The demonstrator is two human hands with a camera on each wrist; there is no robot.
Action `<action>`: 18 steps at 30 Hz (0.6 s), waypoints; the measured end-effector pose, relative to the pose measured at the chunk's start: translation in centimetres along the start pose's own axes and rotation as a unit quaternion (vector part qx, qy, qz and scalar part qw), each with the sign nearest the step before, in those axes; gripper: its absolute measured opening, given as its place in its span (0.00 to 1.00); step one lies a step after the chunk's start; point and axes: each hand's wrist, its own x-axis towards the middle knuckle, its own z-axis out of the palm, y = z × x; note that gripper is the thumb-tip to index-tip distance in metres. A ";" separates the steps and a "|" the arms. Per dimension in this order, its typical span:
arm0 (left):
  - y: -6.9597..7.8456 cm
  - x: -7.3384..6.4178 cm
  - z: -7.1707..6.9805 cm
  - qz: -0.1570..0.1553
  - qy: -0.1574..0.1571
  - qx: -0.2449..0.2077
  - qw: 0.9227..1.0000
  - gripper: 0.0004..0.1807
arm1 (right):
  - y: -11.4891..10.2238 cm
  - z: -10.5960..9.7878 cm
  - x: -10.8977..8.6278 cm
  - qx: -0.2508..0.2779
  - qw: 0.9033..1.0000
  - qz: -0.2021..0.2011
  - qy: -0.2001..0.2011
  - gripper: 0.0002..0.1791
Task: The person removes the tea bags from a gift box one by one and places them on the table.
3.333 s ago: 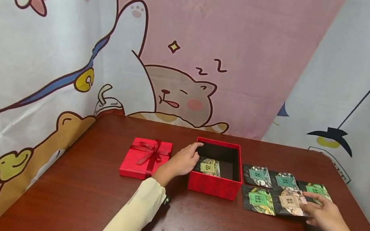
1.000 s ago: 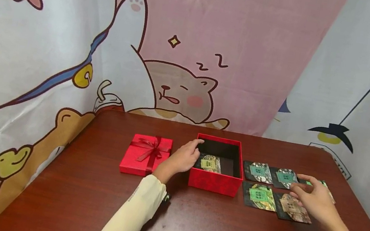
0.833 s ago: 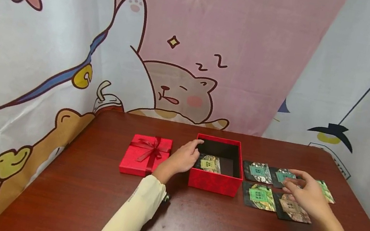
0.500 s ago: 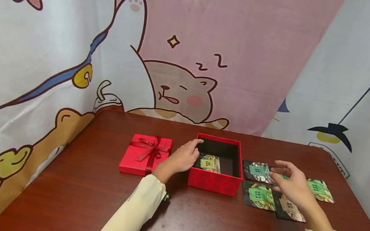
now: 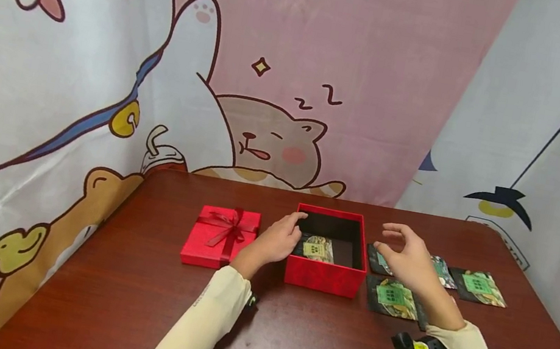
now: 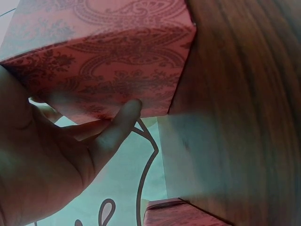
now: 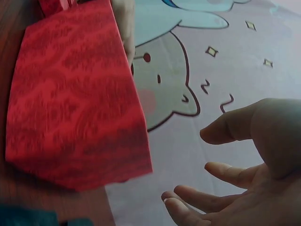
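A red patterned gift box [image 5: 325, 278] stands with its top off, and one small flat packet [image 5: 318, 249] with a pale yellow label lies inside it. My left hand [image 5: 277, 241] grips the box's left wall; in the left wrist view the thumb [image 6: 128, 116] presses the outside while other fingers reach the rim, partly hidden. My right hand [image 5: 408, 259] hovers right of the box, fingers apart and holding nothing, as the right wrist view also shows. Beneath and around it lie several flat packets, including a green-labelled one [image 5: 393, 297] in front, others partly covered by the hand and wrist.
A red box lid [image 5: 214, 237] with a ribbon bow sits left of the box on the brown wooden table [image 5: 279, 347]. Another green-labelled packet [image 5: 478, 286] lies farthest right. A cartoon-printed curtain [image 5: 372, 91] hangs behind the table.
My right hand has moved left from the far-right packets to beside the box, its fingers loose. The front-right packet has shifted slightly. The left hand has stayed on the box.
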 end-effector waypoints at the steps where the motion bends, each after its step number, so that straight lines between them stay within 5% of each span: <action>1: 0.0 0.0 0.0 -0.001 0.000 0.001 1.000 0.27 | -0.3 0.3 0.1 0.000 1.000 -0.002 0.001 0.27; 11: 0.0 -0.1 0.1 0.001 0.002 0.004 1.000 0.26 | -1.7 2.2 1.0 0.002 1.000 -0.019 0.003 0.26; 18: 0.3 -0.1 0.0 0.002 0.004 0.006 1.000 0.26 | -2.7 4.5 2.4 0.013 0.999 -0.014 -0.032 0.27</action>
